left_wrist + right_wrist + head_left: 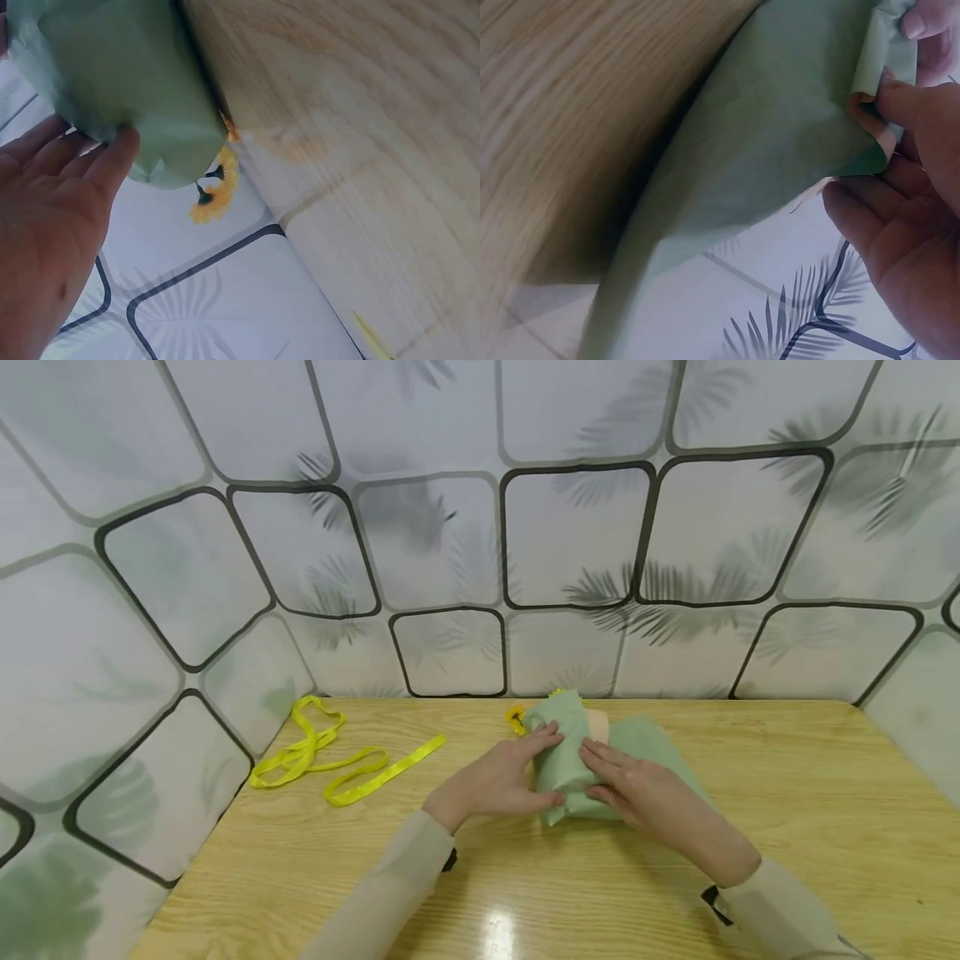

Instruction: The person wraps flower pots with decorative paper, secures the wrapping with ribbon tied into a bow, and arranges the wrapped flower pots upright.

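Observation:
A sheet of green wrapping paper (561, 768) is rolled round a bunch on the table, its loose part spreading right under the right hand. A yellow flower (515, 719) pokes out at the far left; more yellow petals (214, 199) show beyond the paper in the left wrist view. My left hand (491, 781) holds the roll's left side, fingers at the far part and thumb near its bottom. My right hand (660, 797) pinches the folded edge, where a peach strip (597, 727) shows. In the right wrist view its thumb (900, 101) lies on the fold. The stems are hidden.
A yellow ribbon (303, 752) lies in loose loops on the left of the wooden table (795, 827). Patterned cloth walls (450, 552) stand along the back and both sides of the table.

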Demonstrator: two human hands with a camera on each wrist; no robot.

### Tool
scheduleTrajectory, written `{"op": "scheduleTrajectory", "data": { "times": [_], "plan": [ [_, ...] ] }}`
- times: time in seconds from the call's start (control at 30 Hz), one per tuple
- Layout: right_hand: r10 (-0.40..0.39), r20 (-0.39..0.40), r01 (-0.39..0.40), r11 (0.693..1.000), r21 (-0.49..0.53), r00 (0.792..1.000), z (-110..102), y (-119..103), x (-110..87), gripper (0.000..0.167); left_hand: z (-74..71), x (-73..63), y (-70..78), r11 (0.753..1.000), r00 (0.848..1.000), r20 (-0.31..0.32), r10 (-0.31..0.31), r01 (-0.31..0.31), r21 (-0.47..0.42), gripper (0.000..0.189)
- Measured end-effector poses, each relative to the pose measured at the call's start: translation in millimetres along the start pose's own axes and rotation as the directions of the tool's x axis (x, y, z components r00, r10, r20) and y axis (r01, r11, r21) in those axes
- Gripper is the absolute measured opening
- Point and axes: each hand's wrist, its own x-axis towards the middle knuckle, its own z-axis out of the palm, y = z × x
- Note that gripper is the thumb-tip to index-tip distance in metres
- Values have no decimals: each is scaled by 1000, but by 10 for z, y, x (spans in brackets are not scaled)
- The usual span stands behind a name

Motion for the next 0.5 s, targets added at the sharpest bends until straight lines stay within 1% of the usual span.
{"op": "scheduleTrajectory", "data": {
  "times": [0.07,0.23,0.37,0.5],
  "plan": [
    [-6,-11,6,1000,-2,1000,14,2,5,54,-8,0,5,1000,1000,1,12,-12,15,82],
    [-24,-45,23,999,-34,999,56,2,27,54,-11,7,40,998,998,-52,45,-42,56,78],
    [-32,-62,29,998,-50,998,73,-9,36,56,-2,15,65,995,995,-79,53,-46,92,75],
    [-38,-59,35,998,-51,998,64,-23,39,57,14,21,75,993,995,-83,47,-37,115,75]
  ]
}}
